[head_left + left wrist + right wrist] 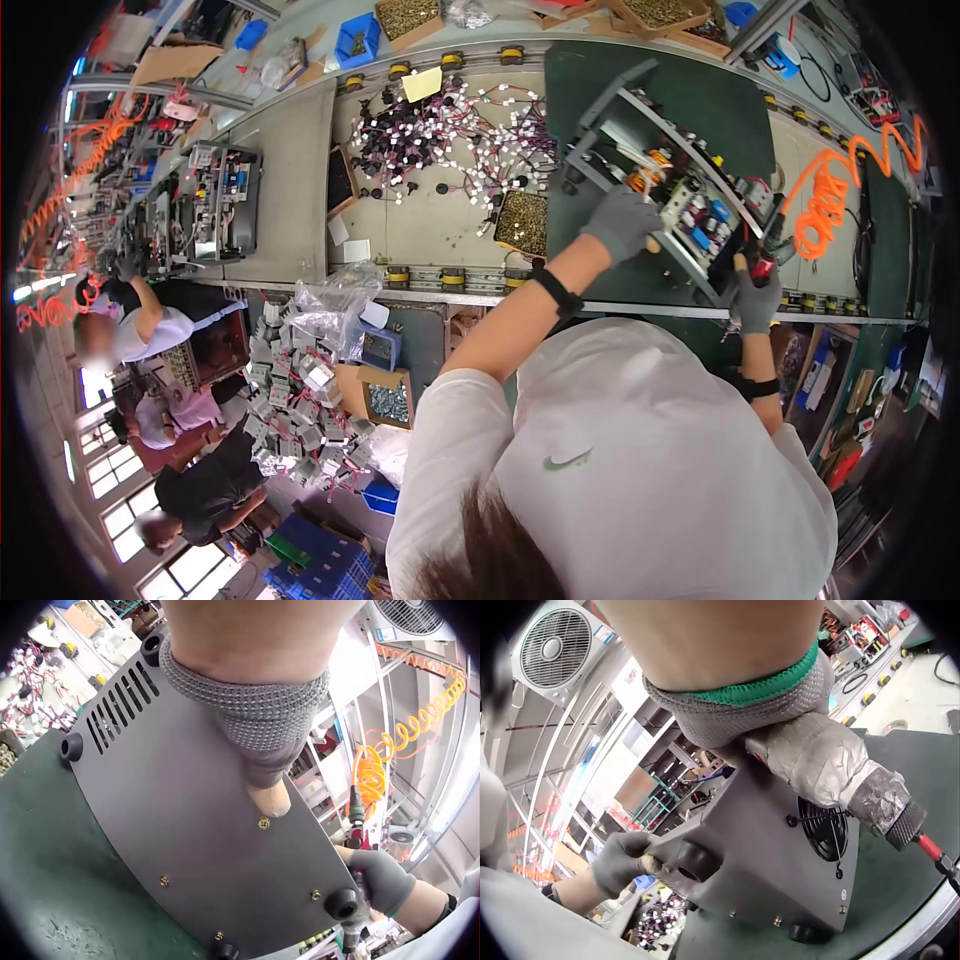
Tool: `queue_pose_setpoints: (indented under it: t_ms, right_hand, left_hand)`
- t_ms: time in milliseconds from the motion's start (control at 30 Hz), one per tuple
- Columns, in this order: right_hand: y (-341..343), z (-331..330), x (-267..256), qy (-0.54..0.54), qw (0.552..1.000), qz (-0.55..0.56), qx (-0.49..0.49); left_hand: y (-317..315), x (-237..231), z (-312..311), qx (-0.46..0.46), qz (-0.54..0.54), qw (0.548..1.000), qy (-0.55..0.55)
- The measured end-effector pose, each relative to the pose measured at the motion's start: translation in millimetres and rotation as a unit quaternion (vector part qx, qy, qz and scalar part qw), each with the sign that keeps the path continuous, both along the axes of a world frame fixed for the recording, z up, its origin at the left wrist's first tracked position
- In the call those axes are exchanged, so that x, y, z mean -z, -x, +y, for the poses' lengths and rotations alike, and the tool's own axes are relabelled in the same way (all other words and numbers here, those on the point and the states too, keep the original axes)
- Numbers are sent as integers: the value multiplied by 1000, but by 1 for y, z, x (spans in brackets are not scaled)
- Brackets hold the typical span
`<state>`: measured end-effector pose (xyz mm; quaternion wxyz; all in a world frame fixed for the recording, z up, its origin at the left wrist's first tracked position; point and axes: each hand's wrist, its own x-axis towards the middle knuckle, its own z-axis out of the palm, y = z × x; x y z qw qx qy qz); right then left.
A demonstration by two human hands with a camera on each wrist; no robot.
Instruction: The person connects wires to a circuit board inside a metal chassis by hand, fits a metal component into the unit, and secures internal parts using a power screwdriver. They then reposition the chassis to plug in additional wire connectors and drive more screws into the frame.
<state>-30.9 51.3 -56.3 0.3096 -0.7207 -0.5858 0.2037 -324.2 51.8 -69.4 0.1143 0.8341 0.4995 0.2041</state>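
Observation:
A grey metal chassis with circuit boards and wires inside stands tilted on the green mat. My gloved left hand grips its edge; in the left wrist view a bare fingertip of that hand lies on the flat panel, near a brass screw. My right hand holds a red-and-silver air tool at the chassis's right side. The right wrist view shows the tool's silver-taped body beside the fan grille. Where the tool's tip lies, I cannot tell.
Loose connectors and a box of brass screws lie left of the mat. An orange coiled hose hangs at the right. Another chassis stands farther left, near other people. Grey parts are piled below the bench.

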Motion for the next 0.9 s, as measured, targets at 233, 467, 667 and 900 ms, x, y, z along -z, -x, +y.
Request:
queue_pose_setpoints:
  t_ms: [233, 467, 667, 900]
  right_hand:
    - [-86, 34, 18, 29, 994, 96, 34]
    - [-167, 61, 39, 58, 992, 105, 36]
    - [-185, 55, 50, 82, 976, 192, 66]
    - [-157, 35, 32, 127, 959, 212, 140]
  left_hand:
    - [-68, -1, 33, 93, 6, 992, 83]
    - [-62, -17, 49, 37, -148, 988, 39]
    - [26, -26, 62, -181, -249, 948, 87]
    - [98, -39, 152, -267, 29, 959, 89]
